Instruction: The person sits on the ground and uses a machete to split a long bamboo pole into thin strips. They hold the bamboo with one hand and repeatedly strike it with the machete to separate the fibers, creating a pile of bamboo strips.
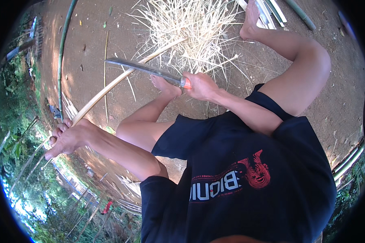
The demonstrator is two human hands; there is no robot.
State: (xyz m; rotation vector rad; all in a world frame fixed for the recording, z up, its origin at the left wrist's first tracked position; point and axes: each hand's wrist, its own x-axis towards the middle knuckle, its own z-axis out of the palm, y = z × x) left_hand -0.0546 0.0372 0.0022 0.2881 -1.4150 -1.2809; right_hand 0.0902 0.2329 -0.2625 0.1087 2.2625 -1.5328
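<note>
My left hand (68, 138) is closed around the lower end of a long pale bamboo strip (101, 94). Thin ends trail out beyond the fingers on the far left. From there the strip slants up and right, its other end over a heap of shavings (186, 24). In my right hand (200, 86) is the orange handle of a long-bladed knife (150, 73). The blade points left and lies across the strip around its middle; whether its edge bites into it I cannot tell.
Bare brown soil (89, 52) surrounds my bent legs and bare feet. A green bamboo pole (61, 60) lies along the left, another (301, 14) at the upper right beside split pale strips (273, 12). More split pieces (129, 187) lie behind my left arm, near the greenery.
</note>
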